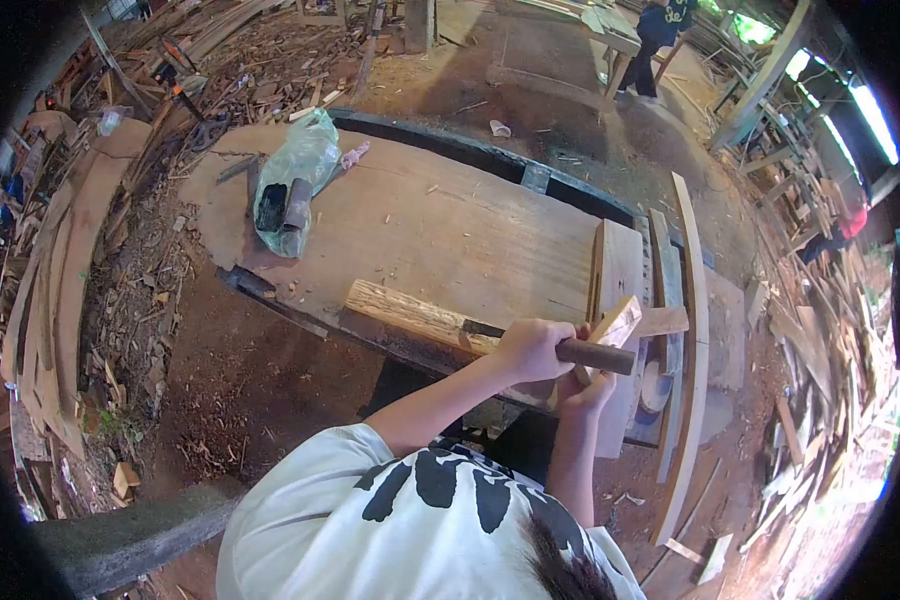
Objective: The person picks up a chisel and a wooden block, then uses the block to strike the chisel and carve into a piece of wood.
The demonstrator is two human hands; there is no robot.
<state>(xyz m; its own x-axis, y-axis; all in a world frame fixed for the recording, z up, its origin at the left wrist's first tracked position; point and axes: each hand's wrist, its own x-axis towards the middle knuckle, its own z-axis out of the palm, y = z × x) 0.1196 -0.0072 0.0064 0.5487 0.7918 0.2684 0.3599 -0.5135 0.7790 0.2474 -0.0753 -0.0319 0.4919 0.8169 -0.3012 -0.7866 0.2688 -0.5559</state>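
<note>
At ten o'clock on the table (pixel 450 215), a crinkled translucent plastic bag (pixel 315 140) perhaps keeps loose items together. Toward seven o'clock, a rough-hewn beam (pixel 405 312) lies along the edge. At four o'clock, the left hand (pixel 532 350) has its fingers wrapped round a smooth brown cylindrical bar (pixel 600 357); the right hand (pixel 587 390) grips a pale, angular wood piece (pixel 618 320), apparently steadying it. At three o'clock, a long, narrow plank (pixel 697 350).

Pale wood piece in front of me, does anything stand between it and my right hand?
Nothing visible does: the right hand is at the lower end of the pale wood piece. The brown rod in the left hand crosses in front of that part in this view, hiding some.
</note>
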